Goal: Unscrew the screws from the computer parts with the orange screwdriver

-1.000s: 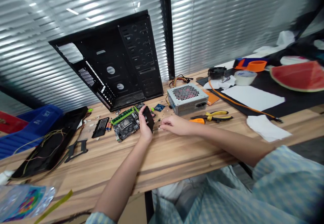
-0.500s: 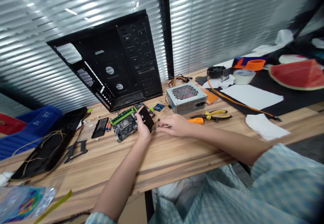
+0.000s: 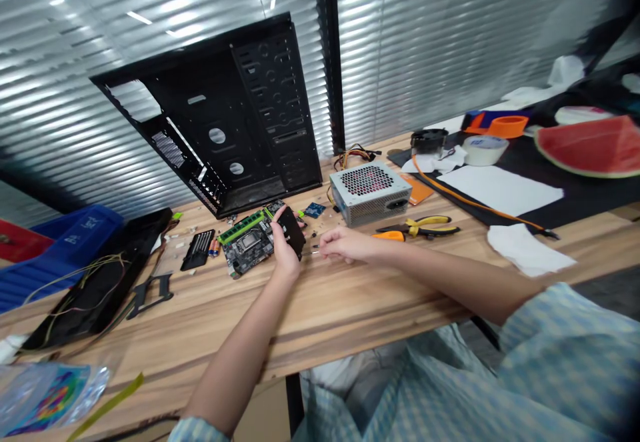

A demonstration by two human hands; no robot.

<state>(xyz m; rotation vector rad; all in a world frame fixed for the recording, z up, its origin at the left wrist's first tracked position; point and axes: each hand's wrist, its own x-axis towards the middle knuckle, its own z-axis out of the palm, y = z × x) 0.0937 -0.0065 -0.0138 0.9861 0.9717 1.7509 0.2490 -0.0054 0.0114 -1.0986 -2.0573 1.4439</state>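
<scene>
My left hand (image 3: 286, 250) is closed round a flat black rectangular part (image 3: 291, 231), held tilted above the table by its edge. What kind of part it is, I cannot make out. My right hand (image 3: 341, 245) is pinched on a thin metal screwdriver (image 3: 315, 252); its tip points left and stands just off the black part. Behind my left hand lies a motherboard (image 3: 245, 245) with a green memory stick along its upper edge. A few tiny dark pieces (image 3: 314, 234) lie between the hands.
An open black computer case (image 3: 210, 122) stands at the back. Right of it sit a power supply (image 3: 370, 189), yellow-black pliers (image 3: 425, 226) and an orange handle (image 3: 393, 236). A bit set (image 3: 199, 250) and batteries (image 3: 214, 248) lie left. A blue bin (image 3: 85, 242) stands far left.
My right hand has drawn slightly up, and the screwdriver tip has come away from the black part. My left hand still holds the part in nearly the same place.
</scene>
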